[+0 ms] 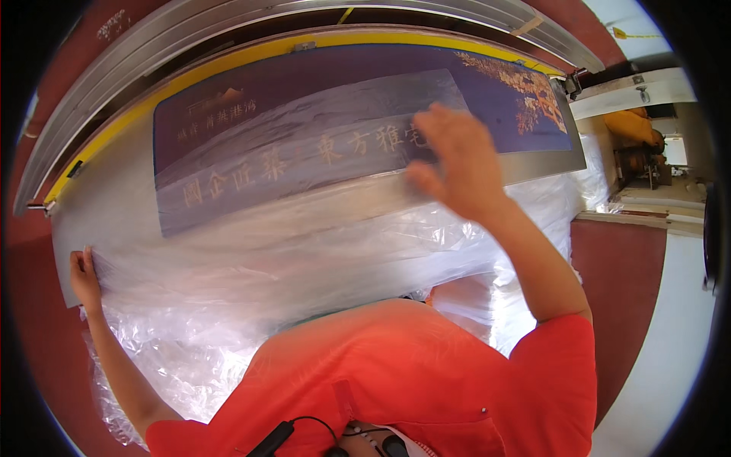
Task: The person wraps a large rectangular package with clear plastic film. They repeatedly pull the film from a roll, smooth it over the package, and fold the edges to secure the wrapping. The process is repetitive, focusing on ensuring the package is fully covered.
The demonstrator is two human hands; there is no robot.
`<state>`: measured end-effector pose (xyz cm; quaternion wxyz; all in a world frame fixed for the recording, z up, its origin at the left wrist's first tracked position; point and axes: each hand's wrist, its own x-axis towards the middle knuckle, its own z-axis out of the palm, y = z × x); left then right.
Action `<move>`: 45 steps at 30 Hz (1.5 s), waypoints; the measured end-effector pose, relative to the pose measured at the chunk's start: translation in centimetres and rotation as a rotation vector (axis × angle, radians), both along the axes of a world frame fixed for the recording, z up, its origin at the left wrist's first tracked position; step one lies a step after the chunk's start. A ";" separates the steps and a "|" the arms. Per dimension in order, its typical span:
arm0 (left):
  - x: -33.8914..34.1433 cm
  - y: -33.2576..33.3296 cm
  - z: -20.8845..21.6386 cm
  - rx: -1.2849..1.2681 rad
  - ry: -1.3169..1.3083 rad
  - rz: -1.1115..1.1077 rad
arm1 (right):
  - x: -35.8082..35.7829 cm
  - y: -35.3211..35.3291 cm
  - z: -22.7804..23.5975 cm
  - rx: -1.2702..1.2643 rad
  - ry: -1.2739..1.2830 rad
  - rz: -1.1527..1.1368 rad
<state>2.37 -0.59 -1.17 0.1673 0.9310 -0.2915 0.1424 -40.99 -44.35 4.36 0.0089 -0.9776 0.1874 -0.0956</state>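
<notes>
Red-brown floor [617, 282] flanks the grey panel [106, 194] and crinkled plastic film [183, 358].

A grey board [114, 183] (yellow strip [396, 36] behind) carries a purple printed sheet [335, 129].

Workshop-like room, large printed panel [228, 171], metal rail [502, 14], plastic sheeting [179, 365], red floor [617, 282]

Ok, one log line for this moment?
left hand: at left edge of grey sheet | right hand: open, blurred, over dark printed panel, contact unclear
</notes>
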 end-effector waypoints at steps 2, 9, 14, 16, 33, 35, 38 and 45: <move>0.2 -0.4 0.1 -0.018 0.037 -0.013 | 1.3 -1.3 -1.7 -0.016 -0.023 0.054; 1.5 1.1 -1.2 -0.049 0.076 -0.047 | 1.4 -4.8 -3.8 -0.103 0.015 -0.192; 3.4 4.9 -0.4 -0.265 0.512 -0.157 | 3.1 -7.8 -4.1 -0.100 -0.148 -0.148; 2.2 5.4 2.4 -0.455 0.845 -0.044 | 4.2 -10.4 -3.7 0.196 -0.215 -0.242; 7.4 -5.9 -0.1 -0.807 0.365 0.046 | 3.4 -14.3 -6.1 0.742 -0.906 -0.574; 8.5 -12.9 -0.2 -0.830 0.425 0.024 | 0.7 -20.2 -7.4 0.176 -0.783 -0.681; 11.0 -16.6 -1.3 -0.750 0.465 0.233 | 3.8 -20.9 -4.6 0.515 -0.953 -0.692; 11.2 -18.1 -2.6 -0.566 0.419 0.533 | 3.1 -22.2 -5.8 0.921 -0.903 -0.727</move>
